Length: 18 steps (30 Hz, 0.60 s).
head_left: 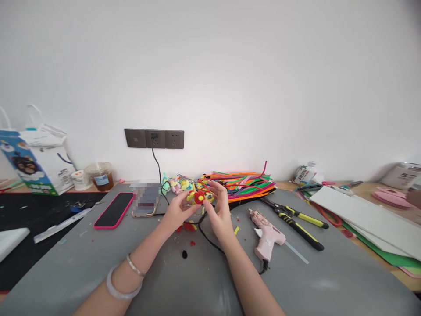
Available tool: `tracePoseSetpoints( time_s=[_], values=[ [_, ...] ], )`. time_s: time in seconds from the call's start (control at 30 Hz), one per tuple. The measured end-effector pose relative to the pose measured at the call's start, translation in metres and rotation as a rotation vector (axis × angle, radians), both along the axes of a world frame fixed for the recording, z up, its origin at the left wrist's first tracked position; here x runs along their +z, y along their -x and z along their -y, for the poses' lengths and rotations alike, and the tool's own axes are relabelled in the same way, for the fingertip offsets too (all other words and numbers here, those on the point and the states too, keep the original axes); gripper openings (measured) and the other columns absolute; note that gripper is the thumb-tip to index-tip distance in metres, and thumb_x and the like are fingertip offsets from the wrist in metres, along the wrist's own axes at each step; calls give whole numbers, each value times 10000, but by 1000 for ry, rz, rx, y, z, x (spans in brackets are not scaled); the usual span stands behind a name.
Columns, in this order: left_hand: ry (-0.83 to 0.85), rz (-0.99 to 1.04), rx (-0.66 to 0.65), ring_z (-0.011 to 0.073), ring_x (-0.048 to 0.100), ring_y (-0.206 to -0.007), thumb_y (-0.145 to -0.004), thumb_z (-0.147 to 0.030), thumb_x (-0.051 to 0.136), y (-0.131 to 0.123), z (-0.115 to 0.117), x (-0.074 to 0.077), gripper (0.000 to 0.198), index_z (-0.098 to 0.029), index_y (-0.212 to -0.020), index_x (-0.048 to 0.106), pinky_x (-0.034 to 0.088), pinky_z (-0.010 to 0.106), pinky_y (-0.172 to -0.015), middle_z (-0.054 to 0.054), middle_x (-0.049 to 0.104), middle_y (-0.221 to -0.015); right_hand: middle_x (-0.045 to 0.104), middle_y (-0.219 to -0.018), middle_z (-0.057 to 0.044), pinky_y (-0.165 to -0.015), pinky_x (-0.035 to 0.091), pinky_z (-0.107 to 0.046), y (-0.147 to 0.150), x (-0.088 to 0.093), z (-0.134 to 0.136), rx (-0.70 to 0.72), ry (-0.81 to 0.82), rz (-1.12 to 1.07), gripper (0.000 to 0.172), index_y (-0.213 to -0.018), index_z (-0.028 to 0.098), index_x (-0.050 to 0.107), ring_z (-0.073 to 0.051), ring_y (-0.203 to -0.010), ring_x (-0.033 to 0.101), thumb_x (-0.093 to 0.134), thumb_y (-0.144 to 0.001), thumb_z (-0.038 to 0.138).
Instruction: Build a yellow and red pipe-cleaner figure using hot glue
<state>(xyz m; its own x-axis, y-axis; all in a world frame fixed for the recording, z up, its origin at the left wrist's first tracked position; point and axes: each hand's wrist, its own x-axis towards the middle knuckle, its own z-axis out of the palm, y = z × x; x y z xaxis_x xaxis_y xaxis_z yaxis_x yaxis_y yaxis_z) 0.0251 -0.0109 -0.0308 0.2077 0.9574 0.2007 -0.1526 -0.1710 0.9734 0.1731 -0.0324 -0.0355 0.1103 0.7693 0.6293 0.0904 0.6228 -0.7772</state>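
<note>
Both hands meet over the middle of the grey mat [98, 263]. My left hand [176, 213] and my right hand [219, 210] pinch a small red and yellow pipe-cleaner piece [199, 197] between their fingertips, held a little above the mat. My left wrist wears two bracelets. Below the hands lie red and yellow scraps [189, 227] and a small black bit [184, 253]. A black cable [207, 237] runs under my right wrist.
A pink glue gun [268, 235] lies right of my right hand, with yellow-handled pliers [297, 219] beyond it. A pile of coloured pipe cleaners [245, 184] sits at the back. A pink-cased phone [113, 210] lies at left. White and green sheets [368, 217] lie at right.
</note>
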Motion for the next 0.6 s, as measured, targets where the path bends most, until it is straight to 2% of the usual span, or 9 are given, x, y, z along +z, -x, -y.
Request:
tracePoseSetpoints(
  time_s=[0.17,0.27,0.43,0.6],
  values=[
    [-10,-9,-17,272,715,-913,-656,-423,873,-3,3,-7,451,-181,-983,677,596,361,-777,97,737,-1007,511,-1415,-116,-1111,412,-459,0,-2,-2,33,20,-6,437,-1341,267,430,-256,-1334,496,572,-927,288],
    [-20,-12,-43,277,717,-946,-678,-429,860,-2,3,-6,432,-178,-980,682,597,377,-820,100,737,-1046,509,-1423,-125,-1107,407,-485,-1,-4,-5,14,34,-13,459,-1340,264,421,-266,-1320,508,590,-914,299],
    [-11,-35,-17,270,727,-915,-668,-419,865,-2,4,-2,436,-187,-985,675,609,363,-781,85,745,-1030,522,-1416,-130,-1091,423,-499,-4,-6,-5,52,27,-89,453,-1366,271,405,-266,-1301,528,542,-937,319],
    [-25,-18,-31,268,718,-940,-668,-407,866,-3,5,-3,422,-179,-976,687,603,381,-836,85,743,-1022,512,-1414,-139,-1084,428,-484,-4,-6,-6,36,32,-80,521,-1377,270,388,-264,-1277,542,609,-909,329]
  ],
)
